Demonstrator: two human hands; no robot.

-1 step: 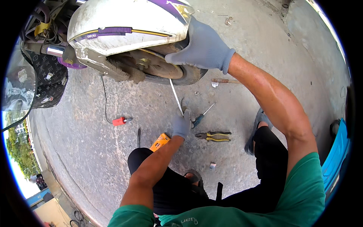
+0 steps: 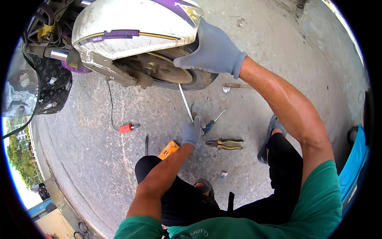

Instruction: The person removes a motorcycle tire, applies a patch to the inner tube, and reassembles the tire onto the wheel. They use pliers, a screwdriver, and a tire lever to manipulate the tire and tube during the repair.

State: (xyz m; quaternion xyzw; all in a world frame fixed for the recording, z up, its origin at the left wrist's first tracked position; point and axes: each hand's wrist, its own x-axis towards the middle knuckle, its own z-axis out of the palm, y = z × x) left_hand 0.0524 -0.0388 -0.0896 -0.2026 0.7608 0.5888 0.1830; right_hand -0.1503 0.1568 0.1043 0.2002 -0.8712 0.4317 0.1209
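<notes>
My left hand, in a grey glove, is closed round the lower end of a flat silver tyre lever. The lever slants up to the wheel, its far tip against the edge of a black tyre. At the tyre's right side my right hand, also gloved, clasps it just beside the white mudguard; the thumb lies across the side and the other fingers are mostly hidden. Next to my left hand lies a screwdriver with a teal handle.
Yellow-and-black pliers, a yellow box, a dark bar and a red tool on a black cord lie on the concrete. A wooden-handled tool is right of the wheel. My feet flank the pliers.
</notes>
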